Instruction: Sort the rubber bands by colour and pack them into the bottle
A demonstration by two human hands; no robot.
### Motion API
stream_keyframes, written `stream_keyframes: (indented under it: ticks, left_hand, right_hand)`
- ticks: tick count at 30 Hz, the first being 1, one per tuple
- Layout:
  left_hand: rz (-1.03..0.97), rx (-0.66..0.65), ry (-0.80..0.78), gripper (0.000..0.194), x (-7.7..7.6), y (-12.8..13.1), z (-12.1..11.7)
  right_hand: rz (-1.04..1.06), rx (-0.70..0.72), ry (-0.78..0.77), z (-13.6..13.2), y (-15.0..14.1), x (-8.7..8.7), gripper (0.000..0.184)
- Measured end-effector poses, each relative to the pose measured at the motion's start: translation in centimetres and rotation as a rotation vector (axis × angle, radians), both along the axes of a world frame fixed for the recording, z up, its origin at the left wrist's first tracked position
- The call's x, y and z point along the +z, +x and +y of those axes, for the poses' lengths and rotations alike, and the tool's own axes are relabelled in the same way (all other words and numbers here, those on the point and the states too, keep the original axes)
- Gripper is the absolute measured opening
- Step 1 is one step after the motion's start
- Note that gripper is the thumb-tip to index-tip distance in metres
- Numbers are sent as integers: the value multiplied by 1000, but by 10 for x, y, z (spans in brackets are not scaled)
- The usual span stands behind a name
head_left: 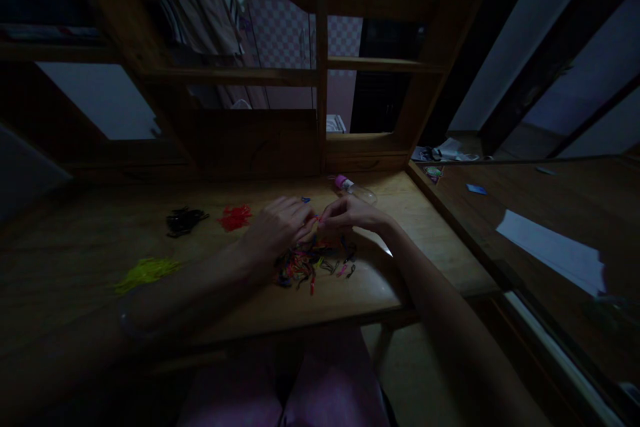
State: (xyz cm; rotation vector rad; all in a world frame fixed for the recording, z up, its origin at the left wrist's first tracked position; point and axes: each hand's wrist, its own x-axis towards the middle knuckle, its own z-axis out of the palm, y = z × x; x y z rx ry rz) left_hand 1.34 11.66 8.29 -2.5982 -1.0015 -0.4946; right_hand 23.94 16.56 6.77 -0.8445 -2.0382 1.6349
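Observation:
My left hand (280, 223) and my right hand (347, 215) meet above a mixed pile of small coloured pieces (307, 265) on the wooden desk (240, 307). Both hands have fingers pinched together around a tiny coloured piece (316, 220) between their fingertips; the dim light hides what it is. The mixed pile lies just below and in front of the hands.
Sorted heaps lie to the left: black (184, 220), red (235, 216) and yellow (145, 272). A small bottle with a pink cap (356, 189) lies behind my right hand. A wooden shelf unit (320, 80) rises at the back. White paper (553, 250) lies on the surface at right.

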Motion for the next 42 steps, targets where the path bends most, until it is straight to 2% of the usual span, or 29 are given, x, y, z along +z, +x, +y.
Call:
stream_keyframes:
  ticks: [3,5,7,11,13,15,17,19,23,25,27,30,35,42]
  left_hand:
    - [-58,53,-53,21,4,-2,-1]
    - [-175,87,-171,22,7,-6,1]
    - [-377,99,-408,26,9,-12,6]
    - [-773,76,-1008,32,10,-28,12]
    - [-832,54,-1189,33,9,-35,8]
    - [-821,41,-1252,33,9,-41,2]
    - [-770,28,-1214,32,9,-48,-2]
    - [-677,36,-1069,32,8,-61,0]
    - [-322,170,-476,34,5,-105,23]
    - [-188,203,-322,34,2,-128,36]
    - [-140,212,-315,34,-1,-146,44]
    - [-130,201,-360,32,-5,-158,46]
    - [-112,214,-406,32,-5,-160,44]
    - [-159,237,-440,31,7,-153,42]
  right_hand:
    - [-43,38,-6,-2,1,2,31]
    - [-74,68,-14,-3,2,4,31]
    - [-85,80,-25,-3,2,5,31]
    - [-30,27,-22,-2,4,4,31]
    - [-5,0,9,-1,4,2,30]
    - [5,-23,40,-1,4,1,28]
    - [-3,-40,42,0,4,1,28]
    - [-18,-53,33,0,5,0,29]
    - [-20,-63,57,1,5,1,30]
    - [-26,-60,66,1,6,1,29]
    - [-39,-64,71,1,5,1,28]
    - [-49,-66,58,1,5,2,26]
    - [-49,-67,63,1,4,4,27]
    - [-29,-53,50,3,4,-2,29]
